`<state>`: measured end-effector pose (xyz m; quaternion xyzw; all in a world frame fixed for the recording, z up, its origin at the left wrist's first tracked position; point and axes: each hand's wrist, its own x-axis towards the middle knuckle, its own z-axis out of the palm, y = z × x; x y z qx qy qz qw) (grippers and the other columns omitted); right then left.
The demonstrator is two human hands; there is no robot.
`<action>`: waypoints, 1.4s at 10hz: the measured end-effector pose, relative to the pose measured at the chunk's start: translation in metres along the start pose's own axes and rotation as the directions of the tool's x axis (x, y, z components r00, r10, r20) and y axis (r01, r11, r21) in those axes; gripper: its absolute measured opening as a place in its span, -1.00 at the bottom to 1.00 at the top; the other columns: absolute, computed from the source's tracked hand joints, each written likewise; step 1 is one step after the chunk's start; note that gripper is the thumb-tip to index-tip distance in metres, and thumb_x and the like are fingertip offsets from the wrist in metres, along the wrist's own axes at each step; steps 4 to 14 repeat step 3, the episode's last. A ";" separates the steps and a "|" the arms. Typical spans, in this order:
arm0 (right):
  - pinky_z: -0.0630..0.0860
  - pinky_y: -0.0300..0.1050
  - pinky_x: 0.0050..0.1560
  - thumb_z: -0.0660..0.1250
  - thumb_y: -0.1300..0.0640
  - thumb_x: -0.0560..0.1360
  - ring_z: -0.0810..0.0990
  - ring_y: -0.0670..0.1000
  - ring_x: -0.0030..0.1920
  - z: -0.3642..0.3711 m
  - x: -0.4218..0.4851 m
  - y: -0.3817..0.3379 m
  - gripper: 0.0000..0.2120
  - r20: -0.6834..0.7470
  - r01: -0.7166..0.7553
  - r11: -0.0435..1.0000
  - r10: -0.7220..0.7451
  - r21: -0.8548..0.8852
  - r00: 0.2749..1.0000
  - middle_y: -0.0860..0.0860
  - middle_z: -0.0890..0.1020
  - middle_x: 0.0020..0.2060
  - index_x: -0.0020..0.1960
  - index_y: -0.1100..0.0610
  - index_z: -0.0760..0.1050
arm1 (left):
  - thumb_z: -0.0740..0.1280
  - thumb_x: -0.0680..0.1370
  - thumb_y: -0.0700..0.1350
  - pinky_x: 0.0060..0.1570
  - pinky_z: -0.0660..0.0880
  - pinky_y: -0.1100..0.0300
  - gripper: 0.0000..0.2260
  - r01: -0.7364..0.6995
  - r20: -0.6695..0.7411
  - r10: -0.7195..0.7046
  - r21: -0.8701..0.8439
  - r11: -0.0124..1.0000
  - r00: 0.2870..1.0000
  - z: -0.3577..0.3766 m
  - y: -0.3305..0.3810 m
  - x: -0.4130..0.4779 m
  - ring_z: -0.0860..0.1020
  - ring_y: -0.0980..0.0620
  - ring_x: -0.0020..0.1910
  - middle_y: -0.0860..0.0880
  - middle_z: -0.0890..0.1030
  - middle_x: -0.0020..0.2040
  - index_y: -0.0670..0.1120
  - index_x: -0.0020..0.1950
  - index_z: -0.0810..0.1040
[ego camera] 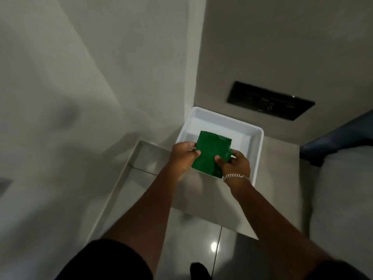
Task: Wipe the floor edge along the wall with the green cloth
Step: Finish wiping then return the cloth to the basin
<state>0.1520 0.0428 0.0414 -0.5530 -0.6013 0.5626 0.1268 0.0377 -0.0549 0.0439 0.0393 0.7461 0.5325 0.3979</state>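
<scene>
Green cloth [211,152] folded flat, pinched at both sides by left hand [182,156] and right hand [235,164] over near rim of white tray [256,150] on counter; floor edge [123,174] down-left, nearer left hand.

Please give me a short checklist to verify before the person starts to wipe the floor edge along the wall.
1. Green cloth in hand: ok, left hand and right hand both hold it.
2. Cloth folded into a pad: ok.
3. Cloth out of the white tray: ok, held above it.
4. Cloth damp: cannot tell.
5. Floor edge by the wall free of objects: ok.
6. Cloth at floor level: not ok.
</scene>
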 end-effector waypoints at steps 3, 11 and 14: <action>0.49 -0.17 0.13 0.47 0.12 0.41 0.64 0.13 0.11 0.001 0.084 0.024 -0.64 0.012 0.060 0.943 -0.059 -0.326 0.998 0.11 0.70 0.07 0.19 0.14 0.55 | 0.33 0.50 -0.28 0.21 0.49 0.12 -0.51 0.042 -0.050 -0.030 0.276 0.960 0.998 0.063 -0.013 0.057 0.54 -0.18 0.33 -0.20 0.55 0.38 -0.18 0.44 0.44; 0.49 -0.17 0.13 0.47 0.12 0.41 0.64 0.13 0.11 0.001 0.084 0.024 -0.64 0.012 0.060 0.943 -0.059 -0.326 0.998 0.11 0.70 0.07 0.19 0.14 0.55 | 0.33 0.50 -0.28 0.21 0.49 0.12 -0.51 0.042 -0.050 -0.030 0.276 0.960 0.998 0.063 -0.013 0.057 0.54 -0.18 0.33 -0.20 0.55 0.38 -0.18 0.44 0.44; 0.49 -0.17 0.13 0.47 0.12 0.41 0.64 0.13 0.11 0.001 0.084 0.024 -0.64 0.012 0.060 0.943 -0.059 -0.326 0.998 0.11 0.70 0.07 0.19 0.14 0.55 | 0.33 0.50 -0.28 0.21 0.49 0.12 -0.51 0.042 -0.050 -0.030 0.276 0.960 0.998 0.063 -0.013 0.057 0.54 -0.18 0.33 -0.20 0.55 0.38 -0.18 0.44 0.44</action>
